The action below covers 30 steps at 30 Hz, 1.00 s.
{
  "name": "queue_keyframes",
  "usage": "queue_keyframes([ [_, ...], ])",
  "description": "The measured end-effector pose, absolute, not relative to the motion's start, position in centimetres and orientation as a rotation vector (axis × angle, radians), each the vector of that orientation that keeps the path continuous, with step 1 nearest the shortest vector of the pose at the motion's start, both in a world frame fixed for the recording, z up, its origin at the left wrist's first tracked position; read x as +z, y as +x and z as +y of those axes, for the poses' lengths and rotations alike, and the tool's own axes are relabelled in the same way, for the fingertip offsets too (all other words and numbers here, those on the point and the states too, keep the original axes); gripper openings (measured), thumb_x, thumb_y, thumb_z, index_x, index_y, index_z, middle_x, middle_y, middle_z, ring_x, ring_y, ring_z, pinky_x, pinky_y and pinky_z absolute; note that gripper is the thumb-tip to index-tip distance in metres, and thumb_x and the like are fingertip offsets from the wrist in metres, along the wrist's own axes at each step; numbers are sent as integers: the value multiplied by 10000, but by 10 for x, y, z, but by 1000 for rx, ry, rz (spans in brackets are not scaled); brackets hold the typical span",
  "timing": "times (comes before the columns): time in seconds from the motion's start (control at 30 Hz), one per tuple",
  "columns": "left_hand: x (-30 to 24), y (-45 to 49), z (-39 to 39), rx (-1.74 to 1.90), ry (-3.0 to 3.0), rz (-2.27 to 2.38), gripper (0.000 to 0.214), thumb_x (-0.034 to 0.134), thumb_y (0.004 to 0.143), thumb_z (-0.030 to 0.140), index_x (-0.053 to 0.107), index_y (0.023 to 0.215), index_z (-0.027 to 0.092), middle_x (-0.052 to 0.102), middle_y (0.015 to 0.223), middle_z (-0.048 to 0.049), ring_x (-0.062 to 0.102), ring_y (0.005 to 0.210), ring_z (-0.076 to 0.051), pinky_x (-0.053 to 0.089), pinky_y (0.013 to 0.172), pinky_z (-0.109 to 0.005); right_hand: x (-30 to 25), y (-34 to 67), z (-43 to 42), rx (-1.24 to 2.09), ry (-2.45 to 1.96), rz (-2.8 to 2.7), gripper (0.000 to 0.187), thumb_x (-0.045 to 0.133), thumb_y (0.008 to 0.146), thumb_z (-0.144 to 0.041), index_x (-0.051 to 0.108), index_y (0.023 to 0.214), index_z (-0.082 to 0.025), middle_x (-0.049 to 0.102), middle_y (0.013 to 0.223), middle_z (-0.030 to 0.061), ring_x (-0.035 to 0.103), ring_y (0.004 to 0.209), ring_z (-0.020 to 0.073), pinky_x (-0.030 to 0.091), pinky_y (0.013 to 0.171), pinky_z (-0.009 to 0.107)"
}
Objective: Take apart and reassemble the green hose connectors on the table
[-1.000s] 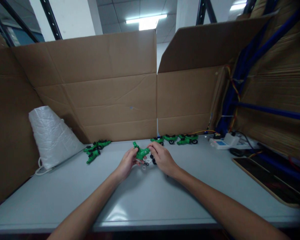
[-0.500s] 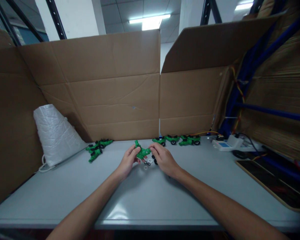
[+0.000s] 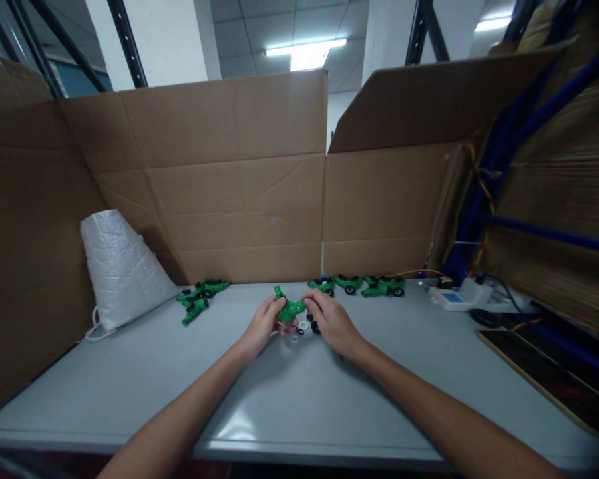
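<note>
Over the last second, only my view shifts slightly; my hands keep nearly the same pose. My left hand [image 3: 262, 329] grips the green toy part [image 3: 290, 311] above the tabletop [image 3: 279, 406], midway between left and right. My right hand [image 3: 333, 324] has its fingertips at the part's right end; I can't tell whether they pinch anything. The small rings [image 3: 304, 325] lie just below, so I judge this piece unfinished.

A white bag [image 3: 122, 273] (rather crinkled) sits near brown cardboard [image 3: 239, 186].
</note>
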<state>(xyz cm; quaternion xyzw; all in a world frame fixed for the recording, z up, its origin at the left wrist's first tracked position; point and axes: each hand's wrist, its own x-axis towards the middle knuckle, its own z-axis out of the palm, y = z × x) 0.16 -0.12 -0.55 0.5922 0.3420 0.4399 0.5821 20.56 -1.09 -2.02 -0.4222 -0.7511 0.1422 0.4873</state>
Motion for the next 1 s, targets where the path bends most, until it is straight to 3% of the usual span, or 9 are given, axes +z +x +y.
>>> queue_keyframes([
  [0.37,-2,5,-9,1106,1523,917,494,803,822,575,547,988,187,686,693,-13,651,597,-156,451,526,-225,-20,202,-15,350,-1013,-1870,212,420,1093,-349,605,1091,-246,677,976,35,643,923,211,469,837,324],
  [0.8,-8,2,0,1134,1484,925,504,820,808,579,530,937,188,676,658,-4,614,546,-139,440,524,-230,-23,209,-7,332,-1093,-1863,242,390,1106,-356,591,1151,-230,678,985,43,638,960,218,463,843,327],
  [1.0,-15,-1,8,1185,1449,939,490,821,817,562,535,953,188,689,670,-8,606,547,-142,455,534,-241,-31,220,3,136,-1228,-2010,182,471,1063,-273,646,1051,-225,675,1031,61,583,995,244,433,917,374],
])
